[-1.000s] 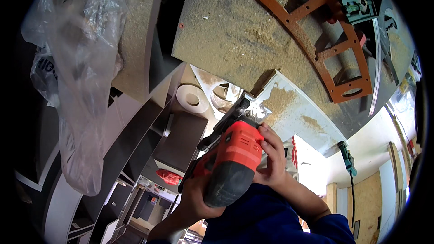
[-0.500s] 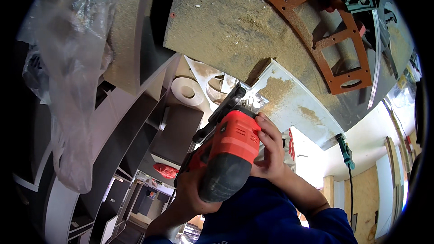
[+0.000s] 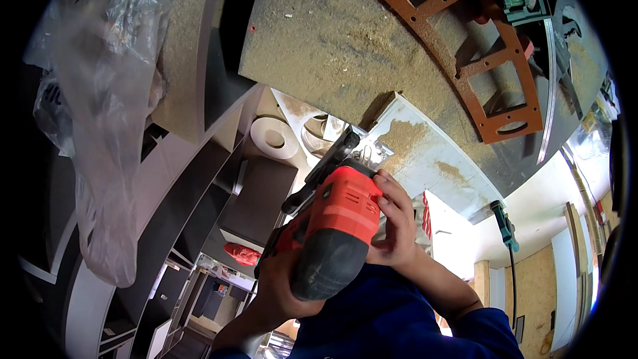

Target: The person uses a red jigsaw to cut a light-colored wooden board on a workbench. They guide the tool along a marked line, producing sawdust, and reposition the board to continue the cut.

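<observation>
A red and black power tool, by its shape a jigsaw (image 3: 345, 209), is held in front of my chest. It lies tilted, its rounded black end toward me and its flat black base along the left side. My left hand (image 3: 280, 286) grips it from the lower left, the fingers mostly hidden behind the body. My right hand (image 3: 397, 216) is closed on its right side, fingertips on the red housing. Just beyond the tool's front, a white board (image 3: 435, 156) with patches of sawdust sticks out from the bench edge; I cannot tell whether they touch.
Sawdust covers the dark workbench (image 3: 312, 46). On it lie an orange-brown curved template (image 3: 425, 33) and a green tool (image 3: 522, 0). A green clamp handle (image 3: 505, 226) hangs by the board's corner. Clear plastic (image 3: 109, 126) drapes at left, above dark shelving (image 3: 179, 206).
The view has shifted slightly, so the template sits a little lower and further left. Both hands keep the same hold on the jigsaw.
</observation>
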Demonstrator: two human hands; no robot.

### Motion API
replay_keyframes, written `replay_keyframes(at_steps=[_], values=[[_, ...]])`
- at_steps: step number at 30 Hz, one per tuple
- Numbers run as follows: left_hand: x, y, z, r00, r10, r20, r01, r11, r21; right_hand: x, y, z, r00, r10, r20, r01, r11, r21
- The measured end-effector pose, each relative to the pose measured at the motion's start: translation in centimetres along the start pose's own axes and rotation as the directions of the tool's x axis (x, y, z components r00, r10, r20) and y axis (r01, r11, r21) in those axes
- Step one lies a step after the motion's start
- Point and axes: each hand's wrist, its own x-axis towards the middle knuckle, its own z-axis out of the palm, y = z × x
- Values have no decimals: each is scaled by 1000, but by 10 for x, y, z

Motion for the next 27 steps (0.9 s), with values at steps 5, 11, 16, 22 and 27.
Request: replay_keyframes(at_steps=[5, 11, 16, 22, 27], values=[[1, 0, 0, 1000, -3, 21, 3, 1000, -20, 0, 0, 0, 1000, 8, 3, -8, 1000, 9], [-3, -5, 0, 999, 3, 38, -3, 1000, 5, 1, 0, 0, 1000, 12, -7, -11, 1000, 18], [-3, -5, 0, 999, 22, 34, -22, 1000, -3, 1, 0, -1, 1000, 15, -3, -14, 1000, 21], [-1, -1, 0, 999, 22, 27, -22, 1000, -7, 2, -1, -2, 1000, 19, -6, -19, 999, 29], [-2, -2, -1, 999, 11, 39, -11, 1000, -13, 3, -1, -1, 1000, 13, -15, -13, 999, 30]])
